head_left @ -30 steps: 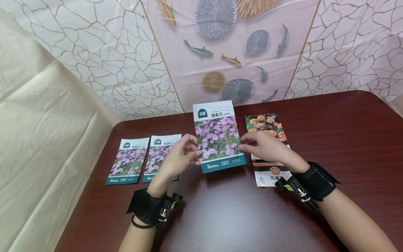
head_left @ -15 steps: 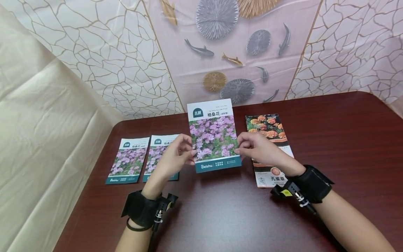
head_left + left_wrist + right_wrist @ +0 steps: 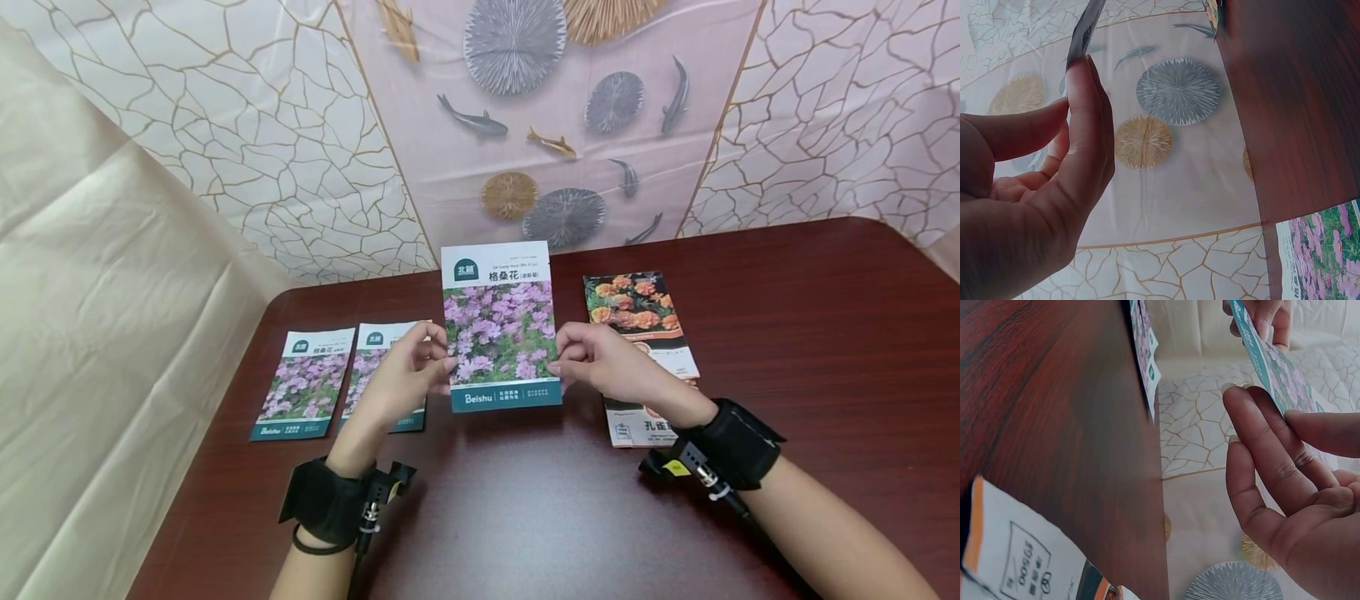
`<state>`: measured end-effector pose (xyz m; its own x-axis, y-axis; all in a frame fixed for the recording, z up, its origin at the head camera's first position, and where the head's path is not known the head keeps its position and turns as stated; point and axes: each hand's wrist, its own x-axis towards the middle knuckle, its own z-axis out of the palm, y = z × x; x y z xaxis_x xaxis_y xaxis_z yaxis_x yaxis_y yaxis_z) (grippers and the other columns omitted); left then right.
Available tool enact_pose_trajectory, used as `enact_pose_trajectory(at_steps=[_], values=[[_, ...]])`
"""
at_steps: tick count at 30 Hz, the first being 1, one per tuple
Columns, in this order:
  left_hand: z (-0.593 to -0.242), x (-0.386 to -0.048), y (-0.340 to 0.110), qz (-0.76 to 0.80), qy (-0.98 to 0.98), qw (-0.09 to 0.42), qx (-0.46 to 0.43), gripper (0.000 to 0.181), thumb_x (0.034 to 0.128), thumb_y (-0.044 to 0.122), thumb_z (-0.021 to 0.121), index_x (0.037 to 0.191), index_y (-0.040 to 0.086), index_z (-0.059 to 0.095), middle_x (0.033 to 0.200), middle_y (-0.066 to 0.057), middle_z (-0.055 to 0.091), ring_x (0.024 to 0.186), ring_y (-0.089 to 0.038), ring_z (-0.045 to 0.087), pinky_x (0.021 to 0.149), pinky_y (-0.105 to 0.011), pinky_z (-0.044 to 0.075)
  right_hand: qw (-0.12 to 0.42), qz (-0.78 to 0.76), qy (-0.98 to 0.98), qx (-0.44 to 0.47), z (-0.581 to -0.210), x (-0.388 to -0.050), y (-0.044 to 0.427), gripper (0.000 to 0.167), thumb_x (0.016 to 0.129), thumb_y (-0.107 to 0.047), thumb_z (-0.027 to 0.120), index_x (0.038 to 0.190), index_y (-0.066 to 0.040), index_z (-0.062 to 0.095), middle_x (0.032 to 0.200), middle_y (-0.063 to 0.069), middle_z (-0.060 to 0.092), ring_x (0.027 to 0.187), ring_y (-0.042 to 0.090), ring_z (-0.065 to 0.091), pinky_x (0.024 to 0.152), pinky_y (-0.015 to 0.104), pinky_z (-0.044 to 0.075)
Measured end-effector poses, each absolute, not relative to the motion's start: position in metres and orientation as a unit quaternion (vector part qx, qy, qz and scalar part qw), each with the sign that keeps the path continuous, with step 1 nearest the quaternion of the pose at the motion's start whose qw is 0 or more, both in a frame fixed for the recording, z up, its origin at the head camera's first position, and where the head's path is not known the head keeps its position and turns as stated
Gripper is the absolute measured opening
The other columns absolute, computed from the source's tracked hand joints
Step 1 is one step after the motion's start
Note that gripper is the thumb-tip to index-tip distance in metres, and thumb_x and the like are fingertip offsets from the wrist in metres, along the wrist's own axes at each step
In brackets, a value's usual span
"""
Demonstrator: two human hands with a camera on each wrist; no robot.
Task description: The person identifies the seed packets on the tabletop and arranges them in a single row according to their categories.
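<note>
Both hands hold up a seed packet (image 3: 501, 329) with a pink-flower picture, a white top and a teal bottom band, its front facing the head camera. My left hand (image 3: 405, 371) pinches its left edge between thumb and fingers. On the opposite edge, my right hand (image 3: 611, 362) grips low down with thumb and fingertips. The right wrist view shows the packet (image 3: 1279, 375) nearly edge-on, raised off the table. In the left wrist view, the thumb and fingers of the left hand (image 3: 1054, 169) close on a thin dark edge of it.
Two matching pink-flower packets, one at far left (image 3: 303, 383) and one partly behind my left hand (image 3: 375, 358), lie on the dark red table (image 3: 480, 517). Orange-flower packets (image 3: 637, 304) overlap at right, partly under my right forearm. A patterned cloth (image 3: 420, 167) hangs behind.
Both hands have carried the held packet a little to the left, and its tilt has straightened to nearly upright. The packets on the table have stayed put.
</note>
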<state>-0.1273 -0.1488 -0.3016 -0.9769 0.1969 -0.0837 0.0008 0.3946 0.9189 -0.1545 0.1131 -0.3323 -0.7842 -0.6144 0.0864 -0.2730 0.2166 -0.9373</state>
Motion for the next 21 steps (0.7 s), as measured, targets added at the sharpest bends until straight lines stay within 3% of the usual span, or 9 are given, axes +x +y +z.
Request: enact_pose_trajectory(at_steps=[10,21], values=[[-0.304,-0.131,-0.153,0.548,0.828,0.111,0.050,0.016,0.0903,0.000,0.053,0.102,0.004,0.044,0.089,-0.012,0.051,0.071,-0.022,0.057,0.071,-0.046,0.052,0.177,-0.550,0.765,-0.283,-0.335,-0.154,0.112,0.002,0.091,0.003,0.050,0.092,0.004,0.049,0.074,0.013,0.066,0.071,0.033,0.063,0.073,0.048,0.049],[-0.310,-0.136,-0.160,0.540,0.830,0.128,0.045,0.015,0.0905,-0.001,0.052,0.102,0.003,0.044,0.089,-0.014,0.054,0.068,-0.020,0.058,0.070,-0.044,0.053,0.194,-0.535,0.769,-0.292,-0.337,-0.154,0.112,0.029,0.091,0.001,0.049,0.116,0.016,0.046,0.081,0.015,0.067,0.075,0.032,0.065,0.077,0.039,0.051]])
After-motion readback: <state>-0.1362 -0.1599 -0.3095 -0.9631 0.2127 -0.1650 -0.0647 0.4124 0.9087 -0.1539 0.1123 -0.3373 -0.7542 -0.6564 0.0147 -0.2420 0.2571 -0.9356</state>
